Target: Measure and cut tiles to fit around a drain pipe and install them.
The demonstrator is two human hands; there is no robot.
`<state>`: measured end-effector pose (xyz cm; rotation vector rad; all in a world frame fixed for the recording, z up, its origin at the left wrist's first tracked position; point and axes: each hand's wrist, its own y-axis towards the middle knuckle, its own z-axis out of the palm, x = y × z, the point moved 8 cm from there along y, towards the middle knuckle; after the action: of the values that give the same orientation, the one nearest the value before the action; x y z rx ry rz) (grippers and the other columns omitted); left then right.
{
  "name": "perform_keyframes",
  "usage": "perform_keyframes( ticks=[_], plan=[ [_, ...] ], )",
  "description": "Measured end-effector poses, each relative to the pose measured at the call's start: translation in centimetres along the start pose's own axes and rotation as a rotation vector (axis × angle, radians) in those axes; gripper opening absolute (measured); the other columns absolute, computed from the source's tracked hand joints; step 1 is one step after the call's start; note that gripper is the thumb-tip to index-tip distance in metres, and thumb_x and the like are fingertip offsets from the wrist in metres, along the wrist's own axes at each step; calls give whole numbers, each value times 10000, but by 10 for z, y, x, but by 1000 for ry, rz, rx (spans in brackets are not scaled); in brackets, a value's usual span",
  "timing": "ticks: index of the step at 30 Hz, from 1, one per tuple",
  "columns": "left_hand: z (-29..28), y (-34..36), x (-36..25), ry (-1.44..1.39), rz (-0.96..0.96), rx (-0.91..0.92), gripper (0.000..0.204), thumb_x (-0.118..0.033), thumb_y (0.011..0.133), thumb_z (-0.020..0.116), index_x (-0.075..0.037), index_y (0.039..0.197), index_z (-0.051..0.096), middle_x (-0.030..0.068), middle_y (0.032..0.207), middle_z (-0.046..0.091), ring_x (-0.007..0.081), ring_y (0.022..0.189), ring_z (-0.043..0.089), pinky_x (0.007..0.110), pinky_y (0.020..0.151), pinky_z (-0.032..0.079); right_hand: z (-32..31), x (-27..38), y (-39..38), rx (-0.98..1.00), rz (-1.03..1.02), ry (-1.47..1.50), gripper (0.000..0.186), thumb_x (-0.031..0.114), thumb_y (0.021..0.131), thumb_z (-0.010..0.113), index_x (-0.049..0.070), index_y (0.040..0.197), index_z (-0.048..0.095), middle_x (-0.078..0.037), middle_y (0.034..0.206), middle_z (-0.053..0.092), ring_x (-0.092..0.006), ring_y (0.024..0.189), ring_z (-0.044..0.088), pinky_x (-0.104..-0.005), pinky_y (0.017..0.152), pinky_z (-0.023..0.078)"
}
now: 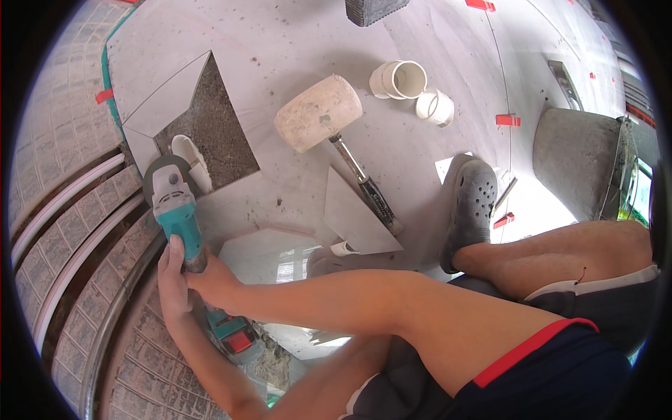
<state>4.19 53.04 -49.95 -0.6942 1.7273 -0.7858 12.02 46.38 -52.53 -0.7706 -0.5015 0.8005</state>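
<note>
Both hands are on a teal and grey cordless angle grinder (180,217) at the left. My right hand (213,280) is wrapped round its grip, and my left hand (173,274) is closed against the side of its body. Its red and black battery end (238,341) points toward me. The grinder's head is beside a cut white pipe (198,171) that stands at the near left corner of an opening in the tiles, where rough grey bedding (220,133) shows. I cannot make out the disc under the guard.
A white rubber mallet (320,112) lies mid-floor beside a triangular tile offcut (353,217). Beyond are two white pipe pieces (399,79) (435,107). A grey bucket (577,157) stands right, past my clogged foot (476,199). White pipes (66,203) run along the left wall.
</note>
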Motion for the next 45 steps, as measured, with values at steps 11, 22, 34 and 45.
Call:
perform_keyframes(
  ticks=[11, 22, 34, 45],
  plan=[
    [11, -9, -7, -5, -1, 5, 543, -460, 1073, 585, 43, 1276, 621, 103, 1100, 693, 184, 961, 667, 333, 894, 520, 3, -14, 8, 30, -32, 34, 729, 349, 894, 760, 72, 1467, 404, -102, 974, 659, -160, 534, 543, -321, 427, 389],
    [11, -6, -7, 6, 15, 15, 540, -461, 1073, 587, 43, 1260, 621, 86, 1097, 689, 164, 963, 665, 321, 887, 517, 0, 0, -3, 32, 19, 11, 694, 276, 881, 731, 60, 1464, 423, -155, 1167, 675, -244, 931, 685, -361, 732, 550],
    [13, -7, -6, -3, 6, 12, 525, -445, 1065, 609, 48, 1246, 620, 98, 1076, 693, 175, 940, 668, 326, 863, 527, 0, 0, -5, 74, 16, 50, 651, 266, 902, 728, 69, 1445, 428, -118, 1098, 667, -201, 892, 660, -343, 750, 537],
    [-3, -30, -35, -11, 64, -97, 525, -410, 1068, 619, 51, 1318, 599, 72, 1133, 667, 154, 999, 620, 316, 921, 489, 27, 3, -7, 159, -60, -27, 627, 297, 903, 748, 46, 1403, 463, -109, 1012, 675, -204, 712, 600, -357, 596, 456]
  ],
)
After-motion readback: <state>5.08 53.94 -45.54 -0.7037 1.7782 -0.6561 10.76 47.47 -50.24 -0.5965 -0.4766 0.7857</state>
